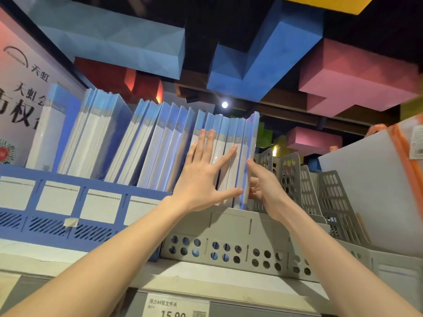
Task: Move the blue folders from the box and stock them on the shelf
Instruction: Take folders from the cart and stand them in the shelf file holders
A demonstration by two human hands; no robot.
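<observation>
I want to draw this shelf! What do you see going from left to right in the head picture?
First a white sign → blue folders → left hand → right hand → grey racks → white bag with orange edge.

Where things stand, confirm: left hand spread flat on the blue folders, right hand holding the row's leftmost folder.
Wrong end. The head view shows the right hand holding the row's rightmost folder; the left hand is indeed spread flat on the blue folders.

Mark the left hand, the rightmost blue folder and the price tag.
left hand (201, 179): head view, back of the hand.
rightmost blue folder (253, 138): head view, upper spine.
price tag (176, 306): head view, white face.
</observation>
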